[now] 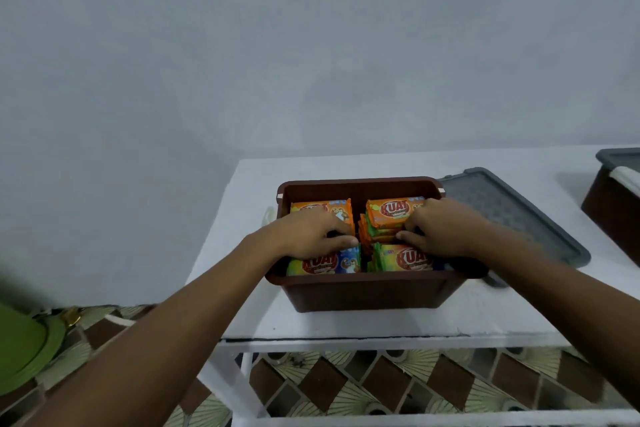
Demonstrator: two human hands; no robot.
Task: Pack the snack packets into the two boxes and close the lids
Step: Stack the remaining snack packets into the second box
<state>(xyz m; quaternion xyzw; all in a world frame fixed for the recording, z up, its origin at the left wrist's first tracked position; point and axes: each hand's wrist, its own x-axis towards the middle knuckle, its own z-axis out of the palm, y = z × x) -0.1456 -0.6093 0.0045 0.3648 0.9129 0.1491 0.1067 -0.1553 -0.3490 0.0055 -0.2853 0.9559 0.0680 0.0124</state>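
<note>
Brown box (363,291) is set mid-worktop (311,322), lid off, with snack packets (394,210) stacked in four piles inside, filled close to the rim. Left hand (311,236) is curled onto the left piles, thumb and fingers closed on packets at the gap between rear and front pile. Right hand (436,229) is clamped on the edge of the rear right pile. Step is judged as settling the packets. To be done well, piles should be squared and pressed below the rim, with no corners left sticking up, so the lid can seat. Grey lid (512,215) is laid flat just beside the box, on its right. Second box (613,215) is seen at the far right edge, apparently lidded.
</note>
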